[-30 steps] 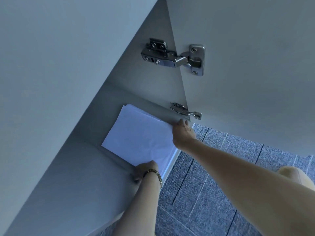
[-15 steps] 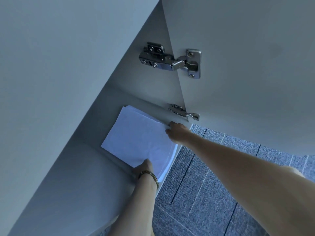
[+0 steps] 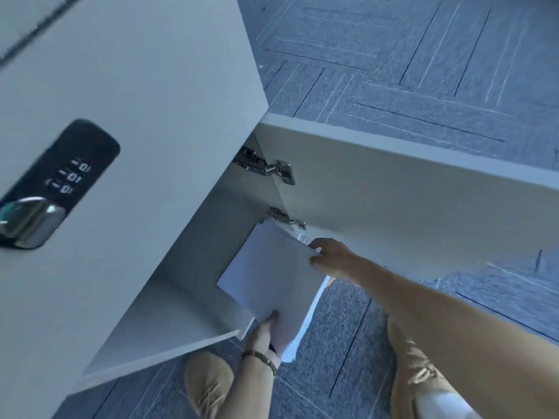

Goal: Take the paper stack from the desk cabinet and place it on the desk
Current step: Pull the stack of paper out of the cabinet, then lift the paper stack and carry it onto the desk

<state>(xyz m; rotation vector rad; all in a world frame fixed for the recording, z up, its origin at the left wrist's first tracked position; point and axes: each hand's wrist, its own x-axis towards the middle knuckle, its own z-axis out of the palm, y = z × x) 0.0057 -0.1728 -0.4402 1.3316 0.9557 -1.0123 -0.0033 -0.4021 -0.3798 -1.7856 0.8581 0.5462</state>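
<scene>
— White stack (image 3: pixel 272 276) half out of the cabinet (image 3: pixel 169 316) — near end overhanging the shelf edge.
— Held how?
— Left hand (image 3: pixel 266 331) pinching the near corner, right hand (image 3: pixel 332 258) closed on the far-right edge. Long axis toward the knees — straight pull out.

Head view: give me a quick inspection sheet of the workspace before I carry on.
Surface: cabinet shelf, bare where visible; the desk top is not in view.
Job's things: paper stack partly out over the shelf's front edge, tilted, held at two edges.
Clutter: nothing seen.
Grippers: left hand grips the stack's near edge; right hand grips its far corner.
Cables: nothing seen.
Surroundings: open cabinet door on two metal hinges; combination lock on the neighbouring panel; grey carpet tiles; tan shoe below.
</scene>
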